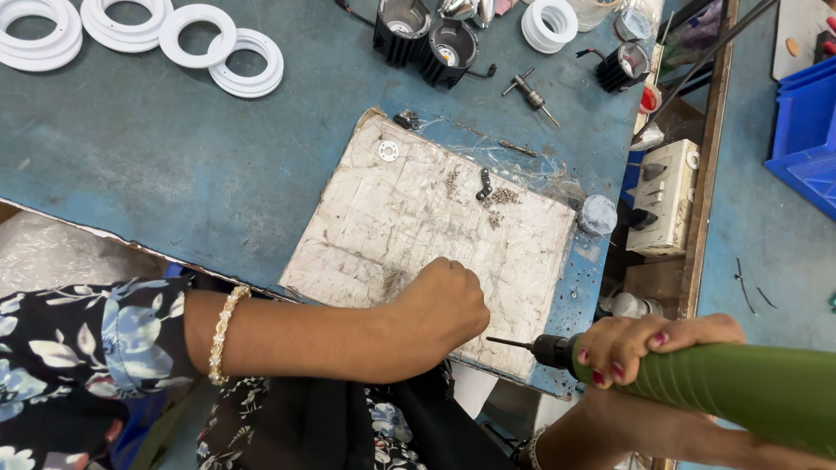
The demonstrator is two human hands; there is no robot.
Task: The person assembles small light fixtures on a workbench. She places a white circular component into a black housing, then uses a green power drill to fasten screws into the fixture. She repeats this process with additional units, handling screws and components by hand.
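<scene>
My left hand (pixel 442 306) is closed in a fist and rests on the near edge of a worn white taped board (pixel 409 218); whether anything is inside the fist is hidden. A beaded bracelet (pixel 222 335) sits on that wrist. My right hand (pixel 644 344) grips a green electric screwdriver (pixel 749 387) at the lower right. Its dark bit (pixel 512 343) points left, just beside my left fist. On the board lie a small pile of screws (pixel 498 198) and a round metal washer (pixel 388 151).
On the blue table (pixel 174 148), several white plastic rings (pixel 200 35) lie at the far left. Black finned housings (pixel 427 39) and a small T-shaped tool (pixel 529 91) are at the back. A white switch box (pixel 666 196) and blue bins (pixel 805 130) stand on the right.
</scene>
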